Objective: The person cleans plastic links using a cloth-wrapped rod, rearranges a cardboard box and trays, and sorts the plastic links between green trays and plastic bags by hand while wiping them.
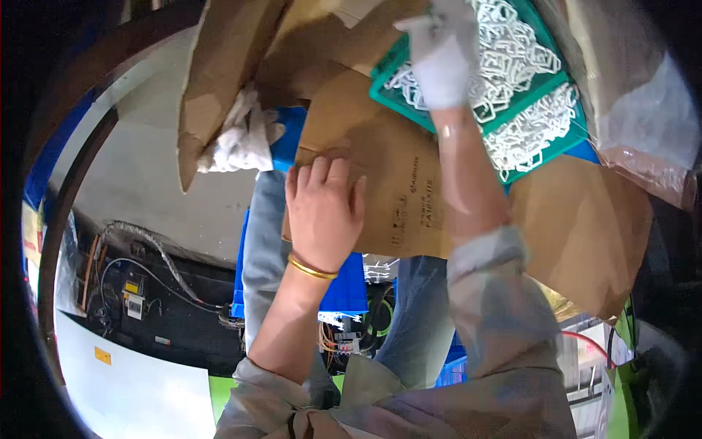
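Note:
My left hand (324,212), bare with a gold bracelet, lies flat on a brown cardboard box (395,183), fingers spread slightly near the panel's upper edge. My right hand (444,55), in a white glove, reaches up and grips a green tray (537,157) filled with several white plastic parts, which sits on the box. A second green tray (391,69) lies above it, partly under my glove. At the left, another white-gloved hand (241,143) holds a raised cardboard flap (219,66); I cannot tell whose arm it belongs to.
A blue crate (344,289) shows beneath the box. Denim-clad legs (265,256) stand below it. A clear plastic bag (647,124) hangs at the right. Cables and small electrical units (131,296) lie on the dark floor at the left, beside a white panel (139,388).

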Demonstrator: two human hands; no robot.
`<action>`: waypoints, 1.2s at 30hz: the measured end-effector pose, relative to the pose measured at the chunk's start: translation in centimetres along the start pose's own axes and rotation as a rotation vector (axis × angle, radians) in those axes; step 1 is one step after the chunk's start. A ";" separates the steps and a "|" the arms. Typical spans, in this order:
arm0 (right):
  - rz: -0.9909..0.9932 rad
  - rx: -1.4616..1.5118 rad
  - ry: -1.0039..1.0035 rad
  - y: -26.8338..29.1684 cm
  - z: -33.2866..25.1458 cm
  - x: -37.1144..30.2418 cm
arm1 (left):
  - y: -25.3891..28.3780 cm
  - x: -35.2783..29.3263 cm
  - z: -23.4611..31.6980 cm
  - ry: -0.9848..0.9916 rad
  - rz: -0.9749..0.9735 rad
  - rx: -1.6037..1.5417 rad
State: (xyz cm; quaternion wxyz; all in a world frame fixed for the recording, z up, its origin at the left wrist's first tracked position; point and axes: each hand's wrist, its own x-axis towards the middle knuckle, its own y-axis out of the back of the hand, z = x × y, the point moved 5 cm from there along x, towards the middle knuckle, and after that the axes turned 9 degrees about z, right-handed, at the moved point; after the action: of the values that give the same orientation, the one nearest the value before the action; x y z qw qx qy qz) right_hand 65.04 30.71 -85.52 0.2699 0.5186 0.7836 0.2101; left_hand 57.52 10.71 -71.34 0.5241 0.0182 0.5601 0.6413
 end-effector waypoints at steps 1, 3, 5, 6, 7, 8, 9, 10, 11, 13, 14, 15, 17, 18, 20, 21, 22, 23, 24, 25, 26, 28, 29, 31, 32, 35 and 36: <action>0.115 -0.032 -0.033 2.4 -0.4 -2.7 | 0.0 -0.3 0.1 -0.006 -0.015 0.027; 0.402 -0.132 0.092 8.5 3.2 -5.1 | -0.4 -0.4 1.2 -0.021 -0.020 0.013; 0.179 0.171 -0.552 13.4 15.0 -11.6 | -1.1 -0.5 2.5 -0.064 0.005 -0.004; 0.320 0.380 -0.912 14.4 18.3 -15.9 | -1.3 -0.8 2.8 -0.090 0.057 -0.052; 0.460 0.591 -1.273 14.8 21.1 -20.5 | -1.6 -1.1 2.9 -0.093 0.052 -0.043; 0.477 0.579 -1.256 18.6 26.5 -22.1 | -2.0 -1.1 3.9 -0.114 0.060 -0.061; 0.432 0.834 -1.294 20.7 30.9 -24.2 | -2.6 -1.1 4.9 -0.131 0.067 -0.085; 0.383 1.059 -1.286 23.0 35.7 -23.2 | -3.9 -1.1 6.6 -0.145 0.075 -0.190; 0.372 1.105 -1.325 19.8 34.4 -24.1 | -3.9 -1.7 5.9 -0.142 0.065 -0.132; 0.583 1.199 -1.505 17.0 32.7 -24.9 | -4.6 -2.9 5.5 -0.170 0.072 -0.089; 0.664 1.164 -1.510 17.3 33.2 -24.3 | -5.0 -3.1 6.1 -0.175 0.072 -0.088; 0.669 1.166 -1.506 18.1 33.1 -24.2 | -5.5 -3.3 6.7 -0.184 0.067 -0.106; 0.649 1.196 -1.532 17.7 31.5 -24.0 | -5.9 -3.8 7.3 -0.196 0.063 -0.101; 0.708 1.221 -1.602 17.6 30.8 -24.5 | -6.0 -4.1 7.6 -0.220 0.089 -0.105; 0.713 1.278 -1.596 18.8 30.3 -24.5 | -7.1 -4.6 8.4 -0.251 0.122 -0.133; 0.711 1.335 -1.601 19.3 29.8 -24.7 | -7.8 -4.8 8.8 -0.259 0.116 -0.192; 0.696 1.292 -1.605 18.8 28.2 -25.2 | -7.9 -5.3 8.9 -0.262 0.108 -0.229; 0.694 1.292 -1.597 19.6 27.8 -25.8 | -8.3 -5.8 9.3 -0.263 0.114 -0.233; 0.663 1.377 -1.597 20.1 27.2 -26.1 | -9.1 -6.2 9.7 -0.259 0.077 -0.295; 0.632 1.455 -1.589 21.1 26.8 -26.2 | -10.2 -6.6 10.2 -0.255 0.042 -0.366; 0.577 1.445 -1.540 21.7 26.0 -26.5 | -11.3 -7.2 10.6 -0.255 0.051 -0.366; 0.544 1.434 -1.554 22.9 24.8 -26.7 | -15.6 -8.0 11.6 0.144 -0.219 -0.651; 0.519 1.416 -1.572 23.6 24.3 -26.7 | -16.7 -7.9 13.5 0.213 -0.287 -0.695; 0.488 1.330 -1.573 23.4 22.9 -27.0 | -21.0 -7.7 15.4 0.309 -0.407 -0.755; 0.469 1.278 -1.579 22.7 21.7 -27.2 | -23.3 -8.1 15.3 0.326 -0.457 -0.743; 0.493 1.317 -1.531 25.0 19.8 -28.7 | -22.4 -9.2 19.1 0.460 -0.309 -1.139; 0.530 1.387 -1.558 26.0 18.7 -29.6 | -20.9 -9.9 18.8 0.572 -0.367 -1.095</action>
State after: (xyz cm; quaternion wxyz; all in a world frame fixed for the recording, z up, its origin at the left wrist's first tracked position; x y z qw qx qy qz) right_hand 104.62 13.93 -77.91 0.2876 0.7029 0.2069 -0.6167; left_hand 87.11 13.34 -74.18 0.3885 -0.5197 0.2632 0.7139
